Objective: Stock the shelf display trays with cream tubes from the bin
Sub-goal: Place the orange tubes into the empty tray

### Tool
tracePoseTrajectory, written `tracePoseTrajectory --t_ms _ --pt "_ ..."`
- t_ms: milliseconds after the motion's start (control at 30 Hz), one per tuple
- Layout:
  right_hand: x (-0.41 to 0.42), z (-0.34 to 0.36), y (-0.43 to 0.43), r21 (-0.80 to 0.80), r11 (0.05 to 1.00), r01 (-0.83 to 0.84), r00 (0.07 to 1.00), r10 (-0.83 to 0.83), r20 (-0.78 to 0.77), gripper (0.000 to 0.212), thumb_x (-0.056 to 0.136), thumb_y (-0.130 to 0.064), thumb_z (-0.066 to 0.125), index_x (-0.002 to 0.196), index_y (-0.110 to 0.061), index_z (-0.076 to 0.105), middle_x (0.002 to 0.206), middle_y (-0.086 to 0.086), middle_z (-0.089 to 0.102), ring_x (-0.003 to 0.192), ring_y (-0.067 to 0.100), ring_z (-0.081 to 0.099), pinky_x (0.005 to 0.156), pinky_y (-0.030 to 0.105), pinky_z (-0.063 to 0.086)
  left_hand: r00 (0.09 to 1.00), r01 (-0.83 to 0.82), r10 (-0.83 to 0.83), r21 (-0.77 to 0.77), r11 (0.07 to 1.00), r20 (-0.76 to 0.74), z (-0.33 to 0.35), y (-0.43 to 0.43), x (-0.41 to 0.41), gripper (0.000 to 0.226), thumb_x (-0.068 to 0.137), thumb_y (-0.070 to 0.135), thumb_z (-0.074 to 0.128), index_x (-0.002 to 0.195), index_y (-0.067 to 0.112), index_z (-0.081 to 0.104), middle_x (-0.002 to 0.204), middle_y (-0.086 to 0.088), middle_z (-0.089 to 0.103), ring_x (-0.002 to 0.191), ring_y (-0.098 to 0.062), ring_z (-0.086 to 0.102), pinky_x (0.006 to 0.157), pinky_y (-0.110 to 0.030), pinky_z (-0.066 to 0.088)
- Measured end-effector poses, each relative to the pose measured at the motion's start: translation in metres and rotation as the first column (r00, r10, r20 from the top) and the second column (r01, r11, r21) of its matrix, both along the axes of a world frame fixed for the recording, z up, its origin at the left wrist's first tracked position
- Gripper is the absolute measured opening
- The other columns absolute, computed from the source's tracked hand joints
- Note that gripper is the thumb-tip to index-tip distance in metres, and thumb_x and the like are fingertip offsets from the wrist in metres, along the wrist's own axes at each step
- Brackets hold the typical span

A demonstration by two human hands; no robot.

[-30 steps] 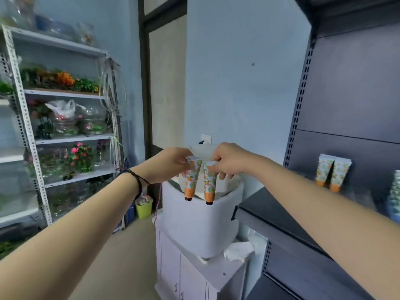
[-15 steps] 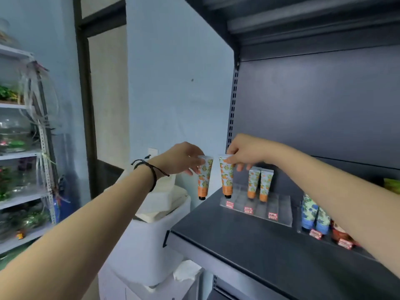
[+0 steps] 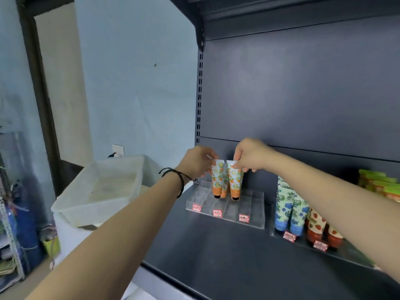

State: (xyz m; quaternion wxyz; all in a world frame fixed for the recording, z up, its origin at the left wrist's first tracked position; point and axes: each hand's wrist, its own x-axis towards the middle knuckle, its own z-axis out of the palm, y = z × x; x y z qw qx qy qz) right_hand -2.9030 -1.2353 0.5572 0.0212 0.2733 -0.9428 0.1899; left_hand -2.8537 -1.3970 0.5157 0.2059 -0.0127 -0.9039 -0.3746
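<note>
Over the tray (image 3: pixel 227 213), the left hand (image 3: pixel 195 162) pinches the left tube (image 3: pixel 217 180), the right hand (image 3: pixel 251 155) pinches the right tube (image 3: pixel 235 182), each by its crimp, caps down.

A: What are we wearing here?
B: Very little. Our left forearm (image 3: pixel 121 226) and our right forearm (image 3: pixel 324 191) are bare as far as we can see them.
A: And at the wrist?
B: Behind our left hand (image 3: pixel 198 162) we wear a thin black cord bracelet (image 3: pixel 181 180), one loose end sticking out from it. Our right hand (image 3: pixel 252 155) is bare too.
</note>
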Motion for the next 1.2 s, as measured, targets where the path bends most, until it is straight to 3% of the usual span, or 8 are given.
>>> tracePoseTrajectory --t_ms 67,200,367,467,633,833,1000,1200 --pt "-0.009 -0.004 0.001 -0.005 1.000 0.009 1.000 -0.009 0.006 0.015 0.083 -0.017 0.071 0.074 -0.019 0.059 0.083 0.013 0.073 0.086 0.027 0.072 0.071 0.035 0.056 1.000 -0.004 0.005 -0.031 1.000 0.006 -0.005 0.003 -0.014 0.014 0.092 0.005 0.052 0.096 0.004 0.065 0.092 -0.015 0.067 0.063 -0.013 0.061 0.052 -0.022 0.052" --pt "-0.022 -0.015 0.001 0.004 1.000 0.021 1.000 -0.021 0.023 0.012 0.084 -0.017 0.071 0.076 -0.018 0.061 0.083 0.012 0.074 0.086 0.027 0.072 0.073 0.036 0.057 1.000 -0.016 0.016 -0.030 0.999 0.014 -0.015 0.008 -0.032 0.014 0.092 0.006 0.051 0.097 0.006 0.064 0.092 -0.012 0.066 0.061 -0.009 0.060 0.053 -0.022 0.052" --pt "-0.032 -0.021 0.001 -0.041 0.999 0.031 0.997 -0.028 0.072 0.009 0.086 -0.016 0.069 0.085 -0.014 0.061 0.091 0.016 0.073 0.089 0.027 0.072 0.071 0.034 0.056 0.999 -0.029 0.030 -0.054 0.998 0.019 -0.022 0.009 -0.041 0.014 0.093 0.006 0.051 0.099 0.005 0.064 0.095 -0.012 0.066 0.067 -0.015 0.062 0.050 -0.018 0.050" --pt "-0.033 -0.021 0.002 -0.059 0.998 0.029 0.995 -0.024 0.096 0.015 0.087 -0.014 0.069 0.098 -0.007 0.063 0.096 0.017 0.072 0.089 0.024 0.072 0.065 0.030 0.054 0.999 -0.038 0.039 -0.039 0.999 0.036 -0.024 0.007 -0.044 0.015 0.093 0.006 0.050 0.099 0.006 0.064 0.096 -0.013 0.067 0.061 -0.011 0.061 0.046 -0.013 0.049" --pt "-0.031 -0.023 0.002 -0.087 0.996 0.015 0.992 -0.004 0.128 0.015 0.086 -0.012 0.069 0.098 -0.007 0.060 0.099 0.015 0.070 0.078 0.018 0.068 0.056 0.023 0.051 0.995 -0.040 0.043 -0.032 0.999 0.091 -0.028 0.006 -0.043 0.013 0.093 0.008 0.050 0.098 0.010 0.062 0.091 -0.007 0.064 0.064 -0.012 0.063 0.046 -0.015 0.050" --pt "-0.035 -0.029 0.001 -0.028 0.999 0.023 0.991 -0.019 0.131 0.016 0.086 -0.017 0.071 0.096 -0.011 0.060 0.098 0.016 0.072 0.091 0.025 0.071 0.077 0.035 0.057 0.994 -0.047 0.052 -0.045 0.998 0.098 -0.029 0.009 -0.041 0.016 0.094 0.007 0.049 0.101 0.008 0.063 0.096 -0.011 0.066 0.072 -0.018 0.064 0.040 -0.011 0.046" --pt "-0.036 -0.034 0.002 -0.010 1.000 0.026 0.989 -0.024 0.144 0.021 0.086 -0.018 0.071 0.101 -0.010 0.061 0.100 0.016 0.072 0.091 0.027 0.071 0.082 0.039 0.058 0.992 -0.041 0.046 -0.049 0.998 0.113 -0.028 0.010 -0.041 0.016 0.093 0.008 0.050 0.101 0.011 0.063 0.099 -0.011 0.067 0.076 -0.018 0.066 0.043 -0.013 0.047" --pt "-0.030 -0.032 0.005 -0.019 1.000 0.010 0.987 -0.007 0.158 0.024 0.085 -0.015 0.071 0.106 -0.006 0.062 0.105 0.015 0.070 0.081 0.019 0.067 0.062 0.026 0.053 0.993 -0.036 0.041 -0.047 0.998 0.109 -0.029 0.010 -0.037 0.015 0.092 0.012 0.053 0.104 0.015 0.061 0.099 -0.009 0.065 0.080 -0.018 0.065 0.053 -0.021 0.050"
